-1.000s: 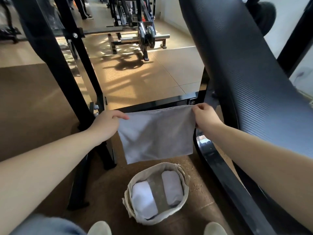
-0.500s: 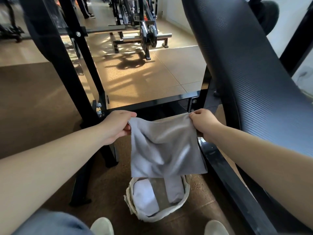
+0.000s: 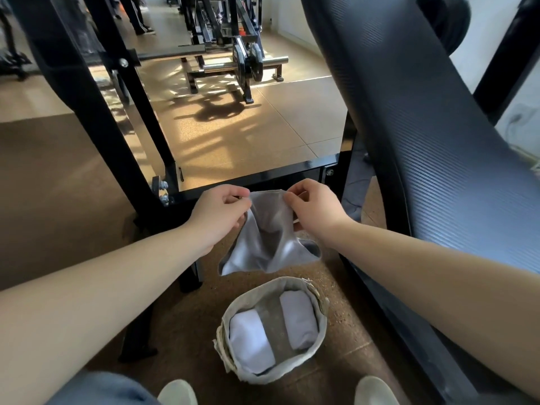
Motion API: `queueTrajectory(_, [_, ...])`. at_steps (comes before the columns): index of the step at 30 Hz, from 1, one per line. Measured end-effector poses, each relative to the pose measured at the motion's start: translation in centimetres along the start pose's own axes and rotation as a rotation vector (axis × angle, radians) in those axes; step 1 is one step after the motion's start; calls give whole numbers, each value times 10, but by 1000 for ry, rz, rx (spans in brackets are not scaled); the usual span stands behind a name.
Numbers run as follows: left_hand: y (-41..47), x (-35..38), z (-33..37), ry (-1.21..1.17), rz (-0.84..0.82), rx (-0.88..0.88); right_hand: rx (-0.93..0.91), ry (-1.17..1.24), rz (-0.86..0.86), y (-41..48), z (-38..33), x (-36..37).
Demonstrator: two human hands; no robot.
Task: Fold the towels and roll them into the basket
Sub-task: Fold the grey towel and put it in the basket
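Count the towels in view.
3. The grey towel hangs in the air, pinched between the left hand and right hand. In the basket lie the left roll and the right roll, both white. Others could be hidden beneath them.

Bare forearms [image 3: 117,287], blue-grey trouser knee [image 3: 99,388], pale off-white shoe toes [image 3: 177,393].

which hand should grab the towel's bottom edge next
Left, likely: both pinch the grey cloth towel at its top, yet its lowest corner hangs under the left hand; the black padded bench crowds the right hand.
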State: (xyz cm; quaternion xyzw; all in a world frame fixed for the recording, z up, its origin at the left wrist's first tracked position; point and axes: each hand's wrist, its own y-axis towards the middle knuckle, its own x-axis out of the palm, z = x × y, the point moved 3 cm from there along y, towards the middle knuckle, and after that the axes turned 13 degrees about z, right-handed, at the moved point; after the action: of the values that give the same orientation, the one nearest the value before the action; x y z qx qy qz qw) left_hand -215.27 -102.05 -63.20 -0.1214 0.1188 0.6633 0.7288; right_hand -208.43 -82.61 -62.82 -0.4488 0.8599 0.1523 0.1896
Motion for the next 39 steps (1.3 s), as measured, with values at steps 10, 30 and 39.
queueTrajectory(10, [-10, 27, 8, -32, -17, 43, -59, -74, 40, -4, -1, 13])
queueTrajectory(30, [-16, 35, 2, -338, -106, -246, -182, -155, 12, -14, -4, 7])
queueTrajectory(39, [-17, 30, 12, -231, -150, -158, -252, -210, 36, -13, -5, 5])
